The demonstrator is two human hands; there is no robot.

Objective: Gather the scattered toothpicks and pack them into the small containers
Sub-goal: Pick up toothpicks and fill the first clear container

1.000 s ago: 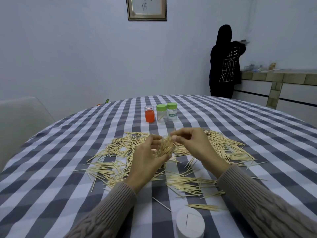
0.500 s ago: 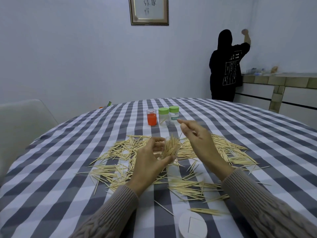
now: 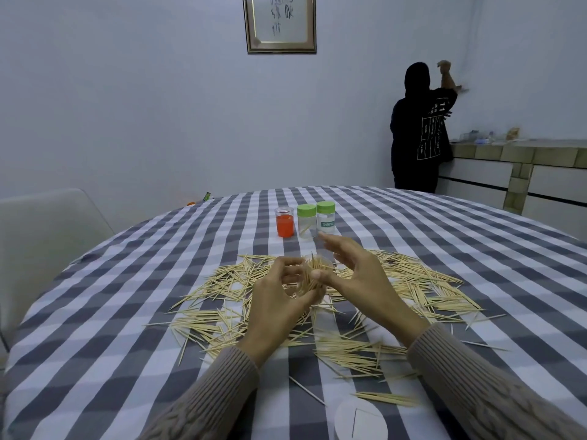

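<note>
Your left hand (image 3: 279,300) has its grip curled round a clear container (image 3: 313,281) stuffed with a bundle of toothpicks, held just above the scattered toothpicks (image 3: 422,287) on the checked desk (image 3: 127,312). Your right hand (image 3: 355,277) sits just right of that container, its grip apart: fingers spread and loose, holding nothing, thumb tip close to the bundle. The loose toothpicks fan out all around the container, left, right and toward you. Beyond the container stand three jars in a row: an orange jar (image 3: 284,222), then two green-lidded jars (image 3: 306,221) (image 3: 326,217). Nearer you than the container lies a white round lid (image 3: 360,420).
</note>
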